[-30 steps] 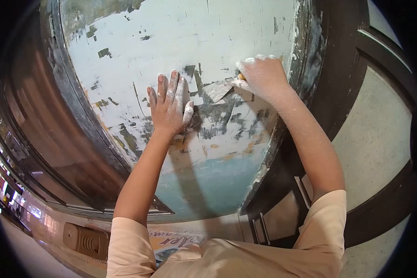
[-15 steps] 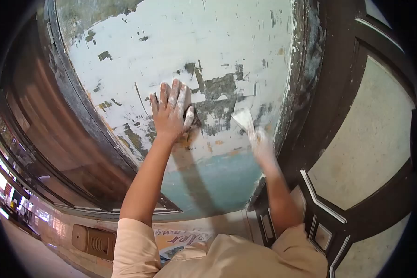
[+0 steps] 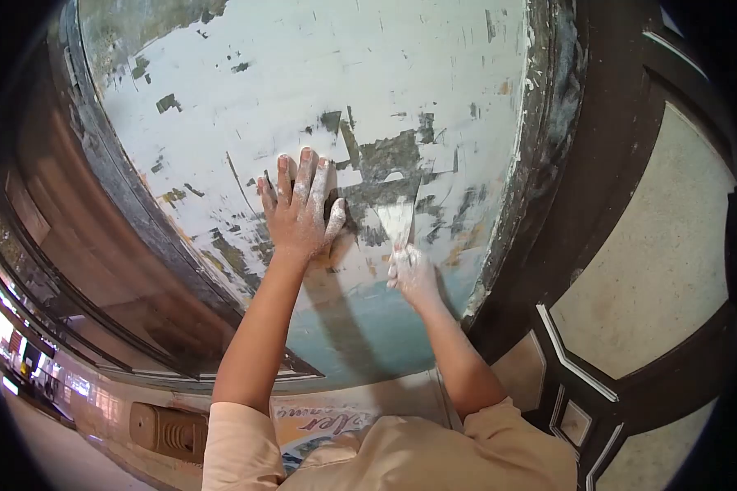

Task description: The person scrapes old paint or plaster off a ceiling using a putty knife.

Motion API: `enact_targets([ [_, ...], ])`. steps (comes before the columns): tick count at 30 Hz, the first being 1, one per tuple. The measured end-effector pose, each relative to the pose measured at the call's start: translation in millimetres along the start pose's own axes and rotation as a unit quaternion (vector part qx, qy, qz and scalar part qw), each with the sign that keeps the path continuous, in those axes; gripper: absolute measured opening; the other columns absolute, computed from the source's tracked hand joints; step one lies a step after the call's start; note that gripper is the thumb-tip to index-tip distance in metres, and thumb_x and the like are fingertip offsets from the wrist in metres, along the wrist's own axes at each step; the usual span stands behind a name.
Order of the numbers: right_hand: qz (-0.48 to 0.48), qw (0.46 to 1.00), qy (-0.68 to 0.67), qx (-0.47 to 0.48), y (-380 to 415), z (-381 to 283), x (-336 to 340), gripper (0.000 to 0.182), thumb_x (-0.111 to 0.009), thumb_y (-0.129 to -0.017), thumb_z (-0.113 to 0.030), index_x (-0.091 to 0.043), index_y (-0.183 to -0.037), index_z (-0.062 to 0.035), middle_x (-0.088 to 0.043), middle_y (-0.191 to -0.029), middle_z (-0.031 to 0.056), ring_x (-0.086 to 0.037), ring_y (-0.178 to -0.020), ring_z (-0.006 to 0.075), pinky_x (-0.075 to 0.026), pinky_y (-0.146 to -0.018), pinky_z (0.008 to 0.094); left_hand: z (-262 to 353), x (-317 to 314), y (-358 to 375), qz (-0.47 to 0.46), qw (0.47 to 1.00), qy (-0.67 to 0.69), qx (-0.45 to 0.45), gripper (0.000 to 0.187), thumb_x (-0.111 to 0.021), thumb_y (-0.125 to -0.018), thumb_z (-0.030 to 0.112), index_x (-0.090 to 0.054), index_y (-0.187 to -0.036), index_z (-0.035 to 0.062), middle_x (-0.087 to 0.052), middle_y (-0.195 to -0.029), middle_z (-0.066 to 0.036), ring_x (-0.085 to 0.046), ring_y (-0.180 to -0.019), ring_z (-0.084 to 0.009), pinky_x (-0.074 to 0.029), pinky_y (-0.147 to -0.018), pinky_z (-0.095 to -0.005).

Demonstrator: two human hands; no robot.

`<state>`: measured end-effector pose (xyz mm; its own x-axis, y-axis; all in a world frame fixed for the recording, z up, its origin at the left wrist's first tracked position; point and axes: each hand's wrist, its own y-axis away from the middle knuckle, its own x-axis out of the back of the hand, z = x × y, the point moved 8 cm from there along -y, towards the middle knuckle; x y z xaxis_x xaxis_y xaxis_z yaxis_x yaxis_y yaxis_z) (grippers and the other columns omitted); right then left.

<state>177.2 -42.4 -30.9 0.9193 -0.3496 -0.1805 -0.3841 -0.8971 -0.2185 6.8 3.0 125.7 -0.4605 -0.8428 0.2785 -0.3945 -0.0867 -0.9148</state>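
Note:
My left hand (image 3: 300,211) lies against the wall panel (image 3: 319,82) with its fingers spread, white powder on the fingers and thumb. To its right, my right hand (image 3: 413,273) is closed round the handle of a scraper (image 3: 397,219). The scraper's whitened blade points up and meets the panel just below a dark bare patch (image 3: 391,155). Most of the scraper's handle is hidden in my fingers. The panel has patchy white coating with dark grey and ochre spots, and a blue-green band (image 3: 368,319) runs along its lower part.
A worn dark frame (image 3: 520,180) borders the panel on the right, beside a dark door (image 3: 622,204) with pale inset panels. At the left is a glazed brown window (image 3: 123,237). Below lie a brown plastic object (image 3: 168,431) and a printed sheet (image 3: 319,421).
My right hand has moved left with the scraper, and the blade now stands more upright. My left hand stays on the panel in nearly the same place. The view has shifted slightly.

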Motion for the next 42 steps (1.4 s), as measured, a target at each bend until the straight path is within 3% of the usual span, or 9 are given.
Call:
enact_targets([
  [3,-0.006,0.998,-0.060,-0.034,-3.0,31.8,-2.3,0.036,-0.055,-0.096,-0.033,-0.056,-0.083,0.0002,-0.054,-0.063,0.0047,-0.053,-0.052,0.0112,-0.044,-0.044,0.0265,-0.6,-0.9,0.0,-0.015,1.000,0.005,0.011,0.066,-0.064,-0.077,0.037,-0.050,-0.138,0.0155,-0.034,-0.152,-0.008,-0.019,-0.144,-0.0326,-0.010,-0.113,-0.0587],
  [9,0.027,0.998,-0.031,0.049,-30.3,-85.4,-3.2,0.037,-0.055,-0.096,-0.033,-0.056,-0.078,-0.0003,-0.053,-0.060,0.0031,-0.051,-0.050,0.0112,-0.042,-0.045,0.0273,-0.1,1.4,-0.7,-0.015,1.000,0.005,0.011,0.066,-0.064,-0.077,0.038,-0.050,-0.138,0.0168,-0.034,-0.152,-0.007,-0.021,-0.144,-0.0326,-0.011,-0.113,-0.0587],
  [14,-0.036,0.994,0.100,-0.017,-3.3,35.5,33.0,0.043,-0.046,-0.098,-0.041,-0.055,-0.075,-0.0059,-0.052,-0.058,0.0027,-0.048,-0.046,0.0124,-0.037,-0.043,0.0263,-1.3,1.4,-1.8,-0.010,1.000,0.005,0.013,0.066,-0.064,-0.077,0.037,-0.050,-0.138,0.0161,-0.036,-0.151,-0.007,-0.024,-0.143,-0.0330,-0.012,-0.113,-0.0586],
  [16,0.001,0.981,0.073,-0.182,32.8,108.6,44.6,0.045,-0.045,-0.098,-0.046,-0.054,-0.073,-0.0084,-0.048,-0.056,0.0014,-0.045,-0.045,0.0124,-0.034,-0.043,0.0258,-0.1,2.6,-0.7,-0.004,1.000,0.008,0.008,0.065,-0.063,-0.077,0.037,-0.051,-0.137,0.0159,-0.036,-0.151,-0.007,-0.024,-0.143,-0.0330,-0.012,-0.113,-0.0585],
  [20,-0.026,0.989,0.010,-0.147,48.1,116.3,44.0,0.042,-0.042,-0.099,-0.045,-0.052,-0.078,-0.0096,-0.044,-0.058,-0.0001,-0.040,-0.045,0.0091,-0.032,-0.044,0.0242,-1.3,3.7,-1.4,-0.001,1.000,0.014,0.009,0.064,-0.063,-0.077,0.036,-0.051,-0.137,0.0159,-0.036,-0.151,-0.007,-0.024,-0.143,-0.0328,-0.011,-0.113,-0.0583],
  [24,0.011,0.994,-0.094,0.052,13.3,26.3,54.5,0.032,-0.040,-0.101,-0.039,-0.051,-0.095,-0.0095,-0.050,-0.067,0.0009,-0.042,-0.050,0.0089,-0.033,-0.046,0.0240,1.2,3.0,-1.5,-0.025,0.999,0.012,0.016,0.064,-0.063,-0.078,0.037,-0.051,-0.137,0.0161,-0.035,-0.151,-0.007,-0.021,-0.144,-0.0322,-0.011,-0.113,-0.0585],
  [34,0.056,0.997,0.019,-0.058,28.0,105.0,71.7,0.037,-0.038,-0.101,-0.039,-0.054,-0.092,-0.0067,-0.053,-0.066,0.0038,-0.046,-0.049,0.0108,-0.038,-0.049,0.0248,4.7,-4.7,13.9,-0.013,1.000,0.001,0.005,0.066,-0.063,-0.076,0.037,-0.051,-0.137,0.0159,-0.034,-0.152,-0.007,-0.019,-0.145,-0.0330,-0.007,-0.113,-0.0604],
  [38,0.132,0.972,0.108,0.161,-10.6,-5.4,81.4,0.037,-0.041,-0.100,-0.037,-0.055,-0.087,-0.0053,-0.050,-0.061,0.0024,-0.048,-0.053,0.0109,-0.038,-0.051,0.0256,3.0,-6.9,15.1,-0.030,0.999,-0.003,0.012,0.066,-0.063,-0.075,0.036,-0.052,-0.136,0.0150,-0.035,-0.151,-0.009,-0.019,-0.145,-0.0335,-0.008,-0.113,-0.0599],
  [42,0.104,0.978,0.119,0.136,-18.4,-38.8,88.1,0.036,-0.042,-0.101,-0.035,-0.055,-0.086,-0.0042,-0.049,-0.060,0.0018,-0.049,-0.056,0.0110,-0.039,-0.053,0.0266,5.3,-5.0,14.8,-0.006,1.000,-0.021,0.001,0.066,-0.061,-0.077,0.038,-0.050,-0.136,0.0120,-0.036,-0.150,-0.010,-0.020,-0.144,-0.0343,-0.008,-0.114,-0.0582],
])
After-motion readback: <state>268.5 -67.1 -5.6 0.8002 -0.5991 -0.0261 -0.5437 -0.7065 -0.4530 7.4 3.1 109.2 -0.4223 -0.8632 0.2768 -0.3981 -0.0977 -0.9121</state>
